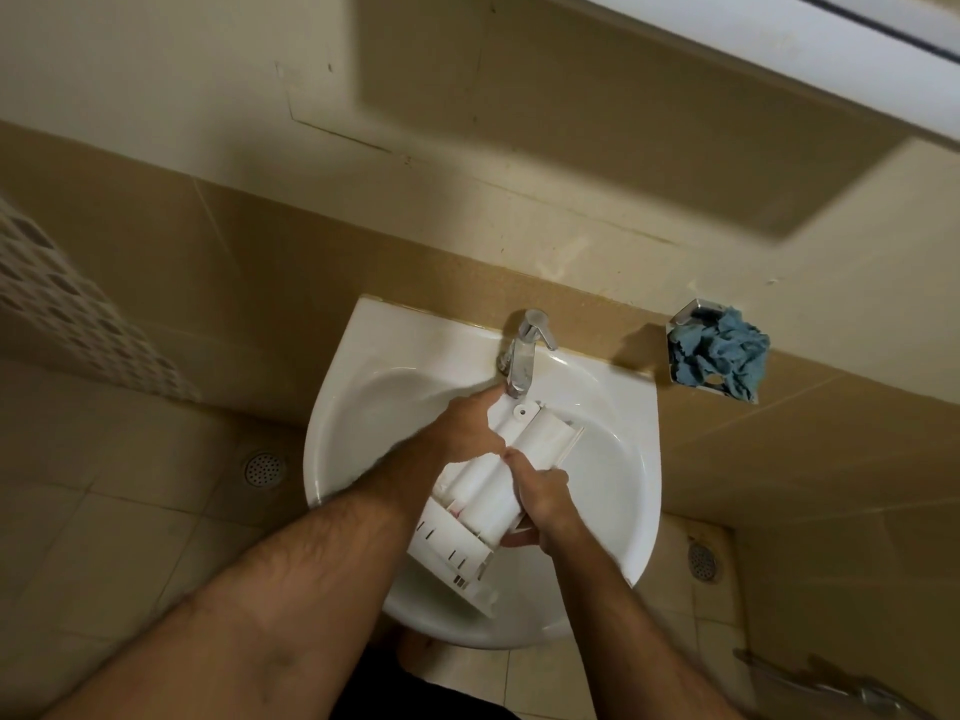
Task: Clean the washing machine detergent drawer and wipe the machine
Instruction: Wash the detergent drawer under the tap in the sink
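Observation:
A white plastic detergent drawer [480, 504] lies tilted over the bowl of a white washbasin [618, 475], its far end under the chrome tap [524, 356]. My left hand [462, 428] grips the drawer's upper left side, with fingers reaching toward the tap's spout. My right hand [545, 498] holds the drawer's right edge, thumb on top and fingers curled beneath. A crumpled blue cloth [722, 356] sits in a metal wall holder to the right of the basin, away from both hands.
Beige tiled wall stands behind the basin, with a recessed niche above. Round floor drains [265, 469] lie left and right of the basin on the tiled floor. A metal fitting [852, 688] shows at the lower right corner.

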